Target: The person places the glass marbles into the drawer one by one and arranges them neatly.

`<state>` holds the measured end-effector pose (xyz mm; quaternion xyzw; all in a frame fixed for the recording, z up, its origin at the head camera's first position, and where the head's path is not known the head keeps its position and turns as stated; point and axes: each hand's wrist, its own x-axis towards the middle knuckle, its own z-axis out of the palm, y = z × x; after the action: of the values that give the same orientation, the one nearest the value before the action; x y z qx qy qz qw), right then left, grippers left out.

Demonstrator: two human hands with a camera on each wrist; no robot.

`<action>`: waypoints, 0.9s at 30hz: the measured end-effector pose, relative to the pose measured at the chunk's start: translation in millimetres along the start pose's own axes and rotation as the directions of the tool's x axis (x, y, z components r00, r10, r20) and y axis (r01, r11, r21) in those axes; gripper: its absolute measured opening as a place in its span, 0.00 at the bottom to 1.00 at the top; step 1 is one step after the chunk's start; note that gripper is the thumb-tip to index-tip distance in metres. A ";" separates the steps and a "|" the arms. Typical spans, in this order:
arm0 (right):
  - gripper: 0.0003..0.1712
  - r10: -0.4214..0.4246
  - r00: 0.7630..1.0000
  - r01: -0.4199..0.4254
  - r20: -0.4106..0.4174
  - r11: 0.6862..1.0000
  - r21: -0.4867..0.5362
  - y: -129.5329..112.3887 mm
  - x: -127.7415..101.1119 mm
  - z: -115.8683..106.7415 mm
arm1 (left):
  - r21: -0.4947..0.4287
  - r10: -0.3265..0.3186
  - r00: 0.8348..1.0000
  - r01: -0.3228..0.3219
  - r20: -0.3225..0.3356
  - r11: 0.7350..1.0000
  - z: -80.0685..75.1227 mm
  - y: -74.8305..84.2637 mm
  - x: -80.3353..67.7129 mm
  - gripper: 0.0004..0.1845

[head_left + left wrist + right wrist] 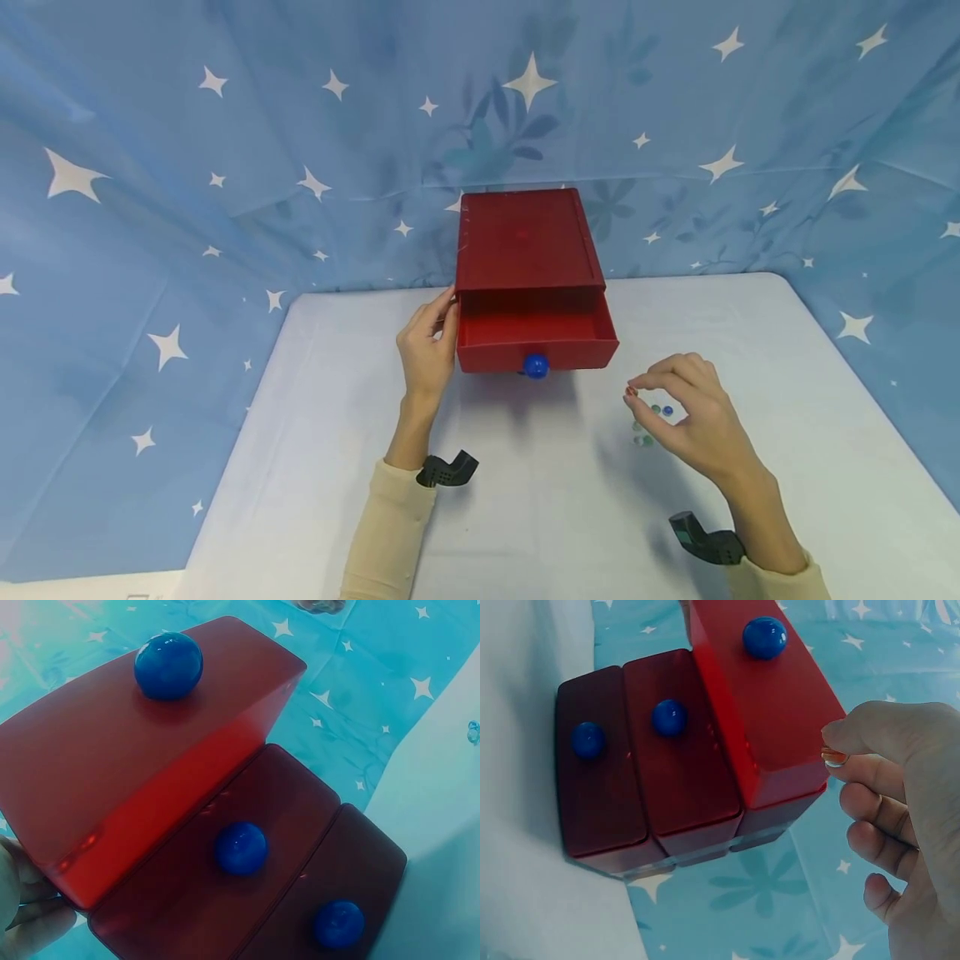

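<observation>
A red chest of drawers (pixel 522 237) stands on the table, its top drawer (pixel 566 356) pulled out and the bare red floor showing inside. In the left wrist view, two lower drawers (pixel 241 848) are closed, each with a round blue knob. My left hand (pixel 429 350) touches the chest's left side, with its fingertips along the edge beside the open drawer. Between thumb and forefinger, my right hand (pixel 693 417) pinches a small orange marble (pixel 834 757). That hand is in the air to the right of the drawer's front corner.
Several small green, clear and blue marbles (pixel 667 411) lie on the white table (pixel 517 517), partly behind my right hand. A blue curtain (pixel 360 167) with white stars hangs behind the chest and around the table.
</observation>
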<state>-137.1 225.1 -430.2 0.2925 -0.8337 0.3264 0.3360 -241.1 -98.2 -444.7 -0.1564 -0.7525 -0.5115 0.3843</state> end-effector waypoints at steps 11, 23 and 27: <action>0.23 -0.051 0.996 0.055 -0.067 0.997 0.055 -6.2 16.7 1.3 | -0.024 0.012 1.000 -0.012 0.003 1.000 2.1 0.1 -2.9 0.17; 0.23 -0.042 0.990 0.057 -0.136 0.993 0.104 -10.3 43.0 6.5 | 0.001 0.015 1.000 -0.015 -0.009 1.000 2.0 2.1 -3.1 0.16; 0.23 -0.028 0.989 0.046 -0.146 0.992 0.121 -12.1 51.3 10.1 | 0.000 0.018 1.000 -0.018 -0.016 1.000 2.6 2.3 -2.4 0.15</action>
<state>-163.2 196.4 -393.2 0.3039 -0.7799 0.3913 0.3824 -239.1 -94.5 -445.4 -0.1589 -0.7479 -0.5094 0.3949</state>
